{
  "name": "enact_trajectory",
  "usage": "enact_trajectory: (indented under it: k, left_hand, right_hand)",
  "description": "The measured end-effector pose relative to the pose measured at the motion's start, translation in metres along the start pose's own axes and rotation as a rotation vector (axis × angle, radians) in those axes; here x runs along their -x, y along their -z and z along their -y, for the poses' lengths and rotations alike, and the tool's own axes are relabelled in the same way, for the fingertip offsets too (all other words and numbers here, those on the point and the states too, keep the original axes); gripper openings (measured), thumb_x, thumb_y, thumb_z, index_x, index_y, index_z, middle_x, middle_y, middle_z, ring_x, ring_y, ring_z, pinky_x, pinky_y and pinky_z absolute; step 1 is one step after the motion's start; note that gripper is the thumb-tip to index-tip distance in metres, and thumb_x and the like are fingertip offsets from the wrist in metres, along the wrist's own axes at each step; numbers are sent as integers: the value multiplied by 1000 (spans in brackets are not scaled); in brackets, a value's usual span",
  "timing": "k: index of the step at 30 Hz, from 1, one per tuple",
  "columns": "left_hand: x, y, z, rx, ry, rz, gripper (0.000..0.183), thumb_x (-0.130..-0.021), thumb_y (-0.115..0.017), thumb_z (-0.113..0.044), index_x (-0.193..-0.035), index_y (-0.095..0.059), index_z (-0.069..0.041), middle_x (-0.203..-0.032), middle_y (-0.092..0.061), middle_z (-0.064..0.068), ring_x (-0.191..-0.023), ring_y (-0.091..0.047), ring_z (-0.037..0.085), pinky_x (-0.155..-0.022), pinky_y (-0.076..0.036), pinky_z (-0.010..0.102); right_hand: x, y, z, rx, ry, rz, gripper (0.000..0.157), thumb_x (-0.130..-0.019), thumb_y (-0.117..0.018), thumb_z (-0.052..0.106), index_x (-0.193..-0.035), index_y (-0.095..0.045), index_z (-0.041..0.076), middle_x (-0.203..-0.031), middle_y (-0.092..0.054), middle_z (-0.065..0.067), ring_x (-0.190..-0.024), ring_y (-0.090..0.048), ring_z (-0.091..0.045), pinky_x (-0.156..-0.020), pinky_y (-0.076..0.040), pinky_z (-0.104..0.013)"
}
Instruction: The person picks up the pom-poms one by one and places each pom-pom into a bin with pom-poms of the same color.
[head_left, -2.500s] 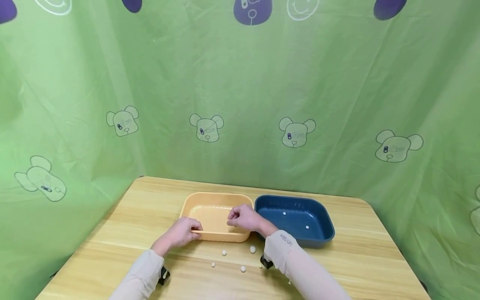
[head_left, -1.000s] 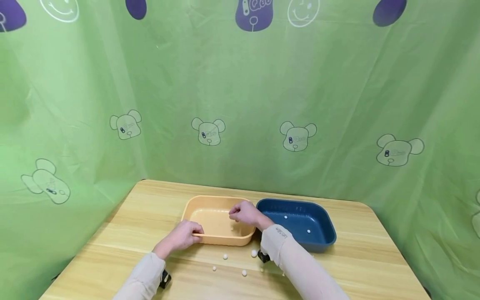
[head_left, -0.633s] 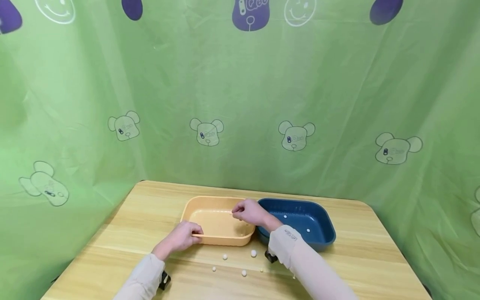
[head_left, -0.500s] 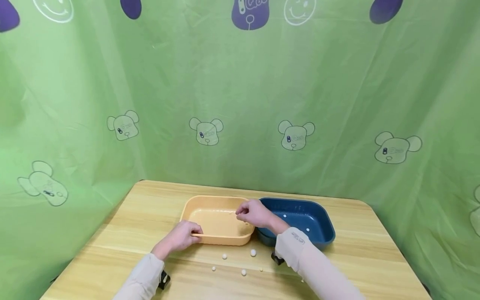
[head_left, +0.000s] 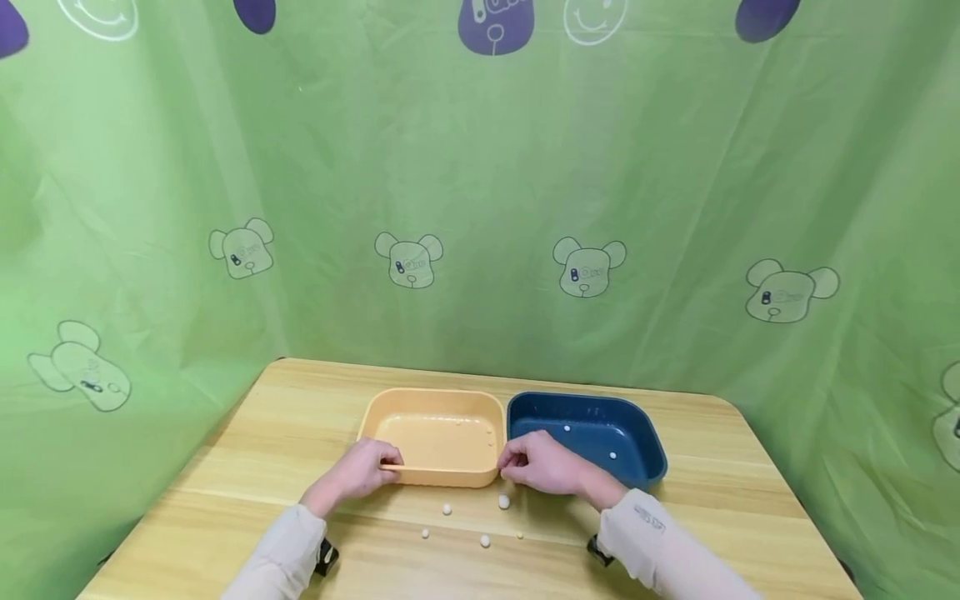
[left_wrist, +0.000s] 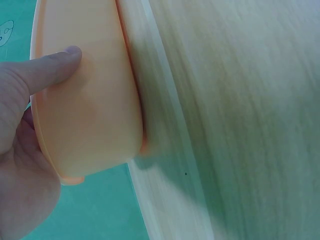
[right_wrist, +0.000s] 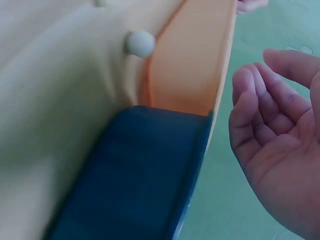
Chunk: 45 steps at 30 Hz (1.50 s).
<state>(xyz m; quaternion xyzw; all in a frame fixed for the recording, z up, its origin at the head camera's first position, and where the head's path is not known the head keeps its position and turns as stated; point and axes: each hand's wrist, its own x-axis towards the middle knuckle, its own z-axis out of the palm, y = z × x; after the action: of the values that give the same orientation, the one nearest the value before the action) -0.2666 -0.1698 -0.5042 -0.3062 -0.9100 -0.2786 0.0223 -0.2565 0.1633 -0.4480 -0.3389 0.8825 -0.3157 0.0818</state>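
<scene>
My left hand grips the near rim of an orange plastic basin. In the left wrist view its thumb presses the outer wall and the other fingers go over the rim to the inside. My right hand hovers over the near left corner of a dark blue basin, close to where the two basins meet. The right wrist view shows its fingers loosely curled, the thumb apart and nothing held. A few tiny pale balls lie on the right side of the orange basin's floor.
Several whitish balls of different sizes lie on the wooden table before the basins, the largest ball below the right hand. Two white balls sit inside the blue basin. A green curtain stands behind the table.
My right hand has moved out of the orange basin, to the right and nearer, opening its fingers. Tiny balls now show on the floor there. My left hand has kept its hold on the rim.
</scene>
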Motion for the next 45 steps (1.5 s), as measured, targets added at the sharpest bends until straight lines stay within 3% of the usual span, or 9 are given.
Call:
enact_trajectory:
  k: [6, 13, 20, 33, 45]
  left_hand:
    - [-1, 0, 1, -9, 4, -4, 10, -78, -75, -10, -77, -68, -16, -74, -62, -13, -67, -52, 2, -64, -47, 25]
    - [0, -1, 1, -17, -5, -1, 11, -78, -75, -9, -77, -67, -16, -74, -61, -14, -65, -50, 1, -63, -46, 24]
    - [0, -1, 1, -23, -5, -1, 10, -78, -75, -9, -77, -68, -15, -74, -61, -13, -66, -50, 1, -63, -45, 25]
    - [0, 3, -2, -29, -1, -6, 10, -78, -75, -10, -77, -67, -17, -75, -62, -13, -67, -52, 2, -65, -46, 26]
    - [-2, 1, 2, -40, -13, -2, 9, -79, -75, -13, -78, -68, -18, -75, -62, -14, -67, -53, 1, -65, -47, 25]
  right_hand:
    - [20, -8, -7, 2, 19, 57, 7, -84, -67, 7, -89, -71, 8, -75, -61, 11, -69, -54, -1, -63, -48, -21]
    - [36, -21, -9, 28, 110, 73, 10, -82, -65, 2, -89, -70, 7, -75, -59, 12, -68, -52, 2, -61, -47, -18]
    - [46, -30, -17, 19, 63, 128, 14, -78, -69, 3, -91, -68, 8, -77, -62, 9, -71, -56, -1, -64, -48, -18]
    - [47, -41, -33, 33, 17, 167, 20, -72, -78, 7, -88, -68, 12, -73, -58, 13, -69, -53, 1, -62, -47, -17]
    - [40, -47, -31, 88, 68, 167, 13, -74, -76, 8, -81, -67, 15, -70, -54, 14, -65, -50, 3, -59, -45, -16]
